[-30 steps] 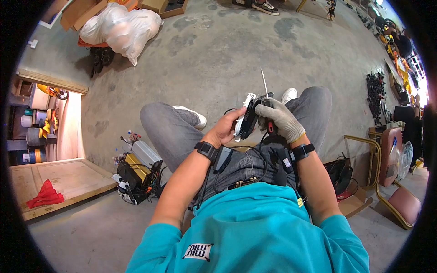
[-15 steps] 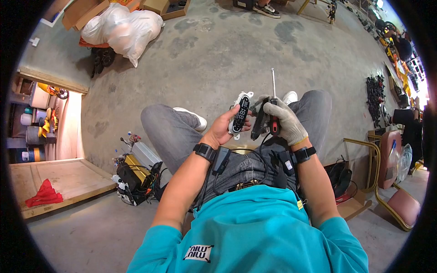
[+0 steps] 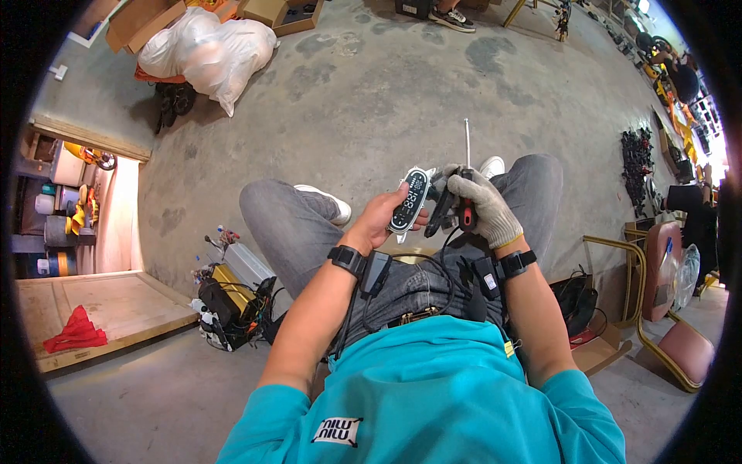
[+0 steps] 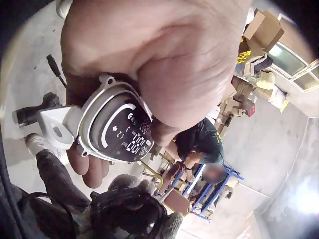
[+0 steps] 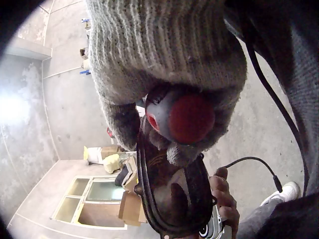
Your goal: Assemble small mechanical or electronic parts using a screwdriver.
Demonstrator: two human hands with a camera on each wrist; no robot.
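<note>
My bare left hand (image 3: 376, 220) pinches an oval display unit (image 3: 410, 203) with a white rim and printed digits facing up; in the left wrist view the thumb lies across the face of the display unit (image 4: 119, 127). The gloved right hand (image 3: 483, 207) grips a screwdriver (image 3: 467, 213) with a red and black handle, its shaft pointing away from the body. That same hand also holds a dark oval casing (image 3: 440, 210), whose hollow inside shows in the right wrist view below the screwdriver's handle end (image 5: 192, 118). Display unit and casing are side by side.
Left of the legs lies a pile of electrical parts (image 3: 236, 286), beside a wooden panel (image 3: 116, 305) with a red cloth (image 3: 76, 331). White bags (image 3: 205, 54) lie at the upper left. A chair (image 3: 684, 348) and cardboard (image 3: 603, 348) are at right.
The casing and display unit, together a second ago, came apart as the display turned face up. Since half a second ago, the display has tilted and moved slightly right, closer to the casing.
</note>
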